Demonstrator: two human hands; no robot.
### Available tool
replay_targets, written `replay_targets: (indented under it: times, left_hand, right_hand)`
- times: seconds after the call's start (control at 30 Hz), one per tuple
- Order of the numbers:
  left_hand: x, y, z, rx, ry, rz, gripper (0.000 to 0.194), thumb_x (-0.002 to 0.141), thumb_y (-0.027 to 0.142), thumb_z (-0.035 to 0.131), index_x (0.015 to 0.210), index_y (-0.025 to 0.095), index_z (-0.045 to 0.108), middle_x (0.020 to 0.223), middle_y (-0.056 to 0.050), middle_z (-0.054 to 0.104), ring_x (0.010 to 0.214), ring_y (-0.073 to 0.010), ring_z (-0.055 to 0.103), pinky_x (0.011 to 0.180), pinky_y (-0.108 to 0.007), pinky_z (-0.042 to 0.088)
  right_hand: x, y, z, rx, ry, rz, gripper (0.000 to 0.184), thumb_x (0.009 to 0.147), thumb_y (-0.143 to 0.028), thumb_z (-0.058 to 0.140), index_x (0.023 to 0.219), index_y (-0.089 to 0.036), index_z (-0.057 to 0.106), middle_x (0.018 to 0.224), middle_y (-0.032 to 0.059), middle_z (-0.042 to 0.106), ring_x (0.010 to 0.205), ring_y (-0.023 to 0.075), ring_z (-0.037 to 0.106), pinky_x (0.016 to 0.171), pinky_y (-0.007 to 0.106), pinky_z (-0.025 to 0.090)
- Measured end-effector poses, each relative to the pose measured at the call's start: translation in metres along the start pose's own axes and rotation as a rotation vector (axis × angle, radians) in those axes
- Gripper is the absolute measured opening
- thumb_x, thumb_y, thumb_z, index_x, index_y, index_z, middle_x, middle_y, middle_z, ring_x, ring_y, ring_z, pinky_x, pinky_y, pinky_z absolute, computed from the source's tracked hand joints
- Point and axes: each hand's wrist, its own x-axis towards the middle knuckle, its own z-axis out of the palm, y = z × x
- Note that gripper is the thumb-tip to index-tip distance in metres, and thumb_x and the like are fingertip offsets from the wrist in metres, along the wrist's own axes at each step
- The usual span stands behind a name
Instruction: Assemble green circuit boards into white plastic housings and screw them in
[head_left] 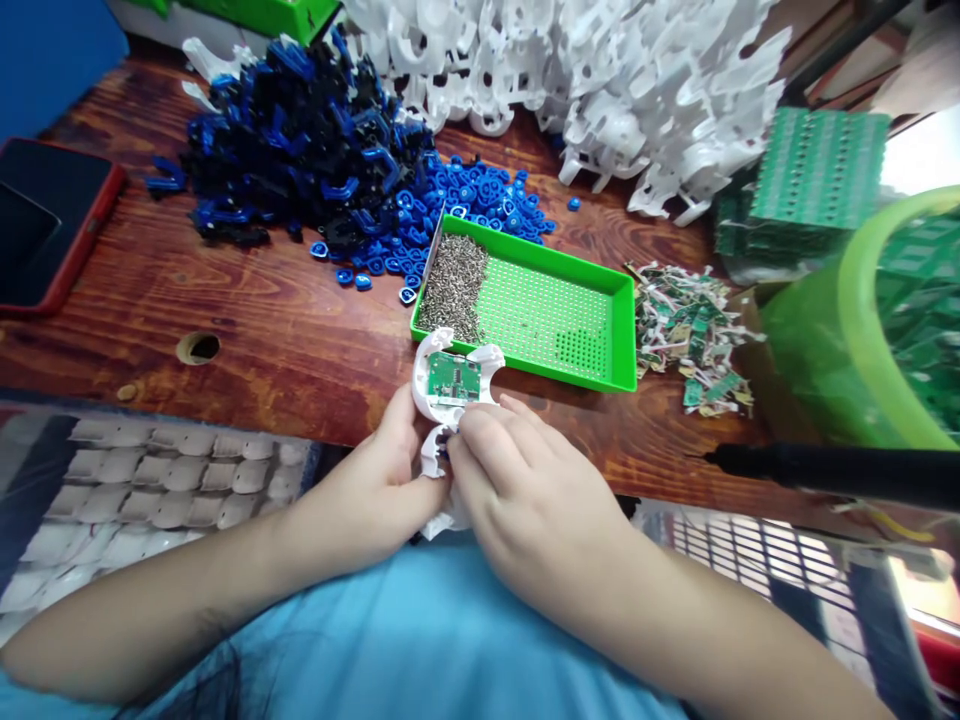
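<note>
Close to my body, at the table's front edge, I hold a white plastic housing point(422, 385) with a green circuit board point(454, 378) set in its upper part. My left hand point(394, 470) is closed around the housing's left side, the thumb along its lower part. From the right, my right hand point(517, 460) has its fingers bent together over the housing's middle, below the board. A bit of something dark blue shows by those fingertips; what they pinch is hidden. Just beyond the housing lies a green tray point(555, 372) with small metal screws point(454, 283) heaped at its left end.
Black and blue plastic parts point(292, 140) and small blue pieces point(480, 195) are piled behind the tray. White housings point(600, 90) stand stacked at the back. Small wired boards point(694, 335), a green bucket point(817, 330) and a dark screwdriver-like tool point(825, 475) are right; a phone point(52, 225) lies left.
</note>
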Motion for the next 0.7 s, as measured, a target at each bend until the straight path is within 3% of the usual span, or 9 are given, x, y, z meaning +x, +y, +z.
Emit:
replay_targets:
  times: [0.17, 0.23, 0.4, 0.5, 0.6, 0.7]
  left_hand:
    - [0.002, 0.0, 0.003, -0.028, 0.024, 0.067, 0.057, 0.081, 0.007, 0.056, 0.132, 0.02, 0.032, 0.137, -0.005, 0.049, 0.126, -0.0196, 0.045, 0.104, -0.026, 0.037]
    - [0.002, 0.001, 0.004, -0.078, 0.052, 0.05, 0.051, 0.084, 0.014, 0.056, 0.13, 0.017, 0.034, 0.136, -0.008, 0.05, 0.123, -0.022, 0.048, 0.103, -0.03, 0.038]
    - [0.003, 0.0, 0.002, -0.094, 0.116, 0.001, 0.043, 0.083, 0.023, 0.06, 0.122, 0.017, 0.043, 0.128, -0.01, 0.057, 0.111, -0.0245, 0.057, 0.093, -0.033, 0.047]
    - [0.003, -0.004, 0.004, -0.014, 0.091, 0.052, 0.043, 0.085, 0.021, 0.058, 0.124, 0.018, 0.042, 0.129, -0.01, 0.056, 0.11, -0.0221, 0.057, 0.095, -0.031, 0.046]
    - [0.002, -0.008, 0.008, 0.104, 0.052, 0.128, 0.043, 0.089, 0.02, 0.051, 0.13, 0.021, 0.038, 0.136, -0.007, 0.05, 0.119, -0.0205, 0.051, 0.102, -0.029, 0.039]
    - [0.0, -0.009, 0.011, 0.169, 0.04, 0.156, 0.042, 0.091, 0.02, 0.048, 0.131, 0.022, 0.037, 0.14, -0.007, 0.045, 0.124, -0.0209, 0.046, 0.105, -0.03, 0.035]
  right_hand:
    - [-0.004, 0.003, 0.001, 0.128, 0.073, 0.035, 0.023, 0.088, -0.014, 0.044, 0.088, -0.01, 0.066, 0.087, 0.0083, 0.064, 0.086, 0.0204, 0.058, 0.092, 0.034, 0.047]
    - [-0.01, 0.007, -0.002, 0.225, 0.094, 0.096, 0.017, 0.087, -0.015, 0.049, 0.092, -0.013, 0.065, 0.092, 0.0068, 0.064, 0.092, 0.0188, 0.058, 0.094, 0.032, 0.046]
    - [-0.027, 0.011, -0.002, 0.48, 0.22, 0.537, 0.028, 0.082, -0.017, 0.059, 0.109, -0.02, 0.053, 0.105, 0.0069, 0.058, 0.101, 0.0162, 0.057, 0.088, 0.03, 0.05]
    - [-0.029, 0.006, 0.009, 0.936, 0.184, 0.755, 0.037, 0.084, -0.022, 0.058, 0.117, -0.022, 0.043, 0.11, 0.0064, 0.057, 0.098, 0.0144, 0.06, 0.085, 0.029, 0.052]
    - [-0.028, 0.0, 0.019, 1.248, 0.159, 0.846, 0.042, 0.082, -0.022, 0.058, 0.119, -0.023, 0.036, 0.11, 0.0061, 0.058, 0.091, 0.0128, 0.062, 0.078, 0.026, 0.053]
    - [-0.028, -0.003, 0.023, 1.312, 0.179, 0.867, 0.042, 0.082, -0.023, 0.058, 0.117, -0.025, 0.035, 0.105, 0.0045, 0.06, 0.088, 0.013, 0.062, 0.072, 0.025, 0.053]
